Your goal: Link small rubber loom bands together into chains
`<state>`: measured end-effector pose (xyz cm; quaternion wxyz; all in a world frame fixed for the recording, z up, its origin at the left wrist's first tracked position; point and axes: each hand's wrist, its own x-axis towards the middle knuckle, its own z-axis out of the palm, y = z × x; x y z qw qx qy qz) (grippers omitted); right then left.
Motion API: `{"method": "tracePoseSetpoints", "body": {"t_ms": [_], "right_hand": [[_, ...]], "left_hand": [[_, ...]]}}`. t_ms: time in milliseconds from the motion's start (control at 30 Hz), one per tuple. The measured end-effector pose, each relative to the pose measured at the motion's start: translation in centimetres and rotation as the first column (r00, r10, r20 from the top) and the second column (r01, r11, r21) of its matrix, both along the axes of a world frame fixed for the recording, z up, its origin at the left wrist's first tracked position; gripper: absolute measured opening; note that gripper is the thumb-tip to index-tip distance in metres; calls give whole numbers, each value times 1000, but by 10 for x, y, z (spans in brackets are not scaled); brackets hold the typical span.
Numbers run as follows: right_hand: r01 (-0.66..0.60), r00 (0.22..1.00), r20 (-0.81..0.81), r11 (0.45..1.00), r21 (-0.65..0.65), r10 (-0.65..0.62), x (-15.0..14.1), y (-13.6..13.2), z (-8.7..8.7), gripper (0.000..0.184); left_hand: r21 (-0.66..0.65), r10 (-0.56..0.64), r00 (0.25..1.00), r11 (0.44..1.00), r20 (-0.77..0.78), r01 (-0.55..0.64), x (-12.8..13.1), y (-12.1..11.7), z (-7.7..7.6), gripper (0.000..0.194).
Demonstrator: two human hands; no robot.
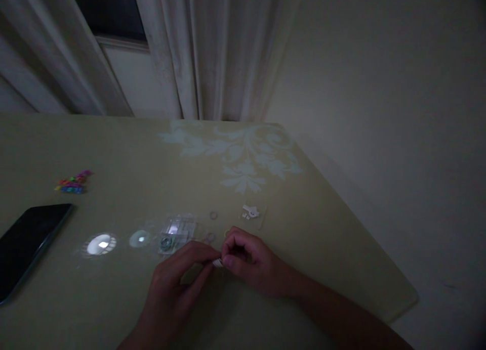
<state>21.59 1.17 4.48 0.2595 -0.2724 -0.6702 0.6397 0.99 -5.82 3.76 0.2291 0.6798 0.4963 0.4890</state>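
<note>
My left hand (178, 276) and my right hand (254, 261) meet over the table, fingertips nearly touching. Between them is a small whitish piece (217, 263), pinched by the left thumb and forefinger; its kind is too small and dark to tell. The right thumb and forefinger are closed against its other end. Just behind the left hand sits a clear plastic box (178, 228) with a dark coiled item (166, 244) inside. Two small pale rings, one the far ring (213, 215) and one the near ring (210, 236), lie beyond my fingers.
White small parts (250, 212) lie on a clear sheet behind my right hand. A black phone (30, 244) rests at the left, with a pile of colourful little pieces (74, 183) beyond it. The table's edge (349, 213) slants along the right, near the wall. Curtains (220, 51) hang behind.
</note>
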Motion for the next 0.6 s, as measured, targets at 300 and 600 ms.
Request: {"method": "tracePoseSetpoints", "body": {"t_ms": [300,600], "right_hand": [[191,980,35,975,110,-196,1,9,-2,28],[166,948,184,895,414,-261,13,24,-8,9]], "left_hand": [[189,204,793,975,-574,-114,-68,8,-6,28],[92,7,623,990,-782,104,-93,-1,-10,47]]}}
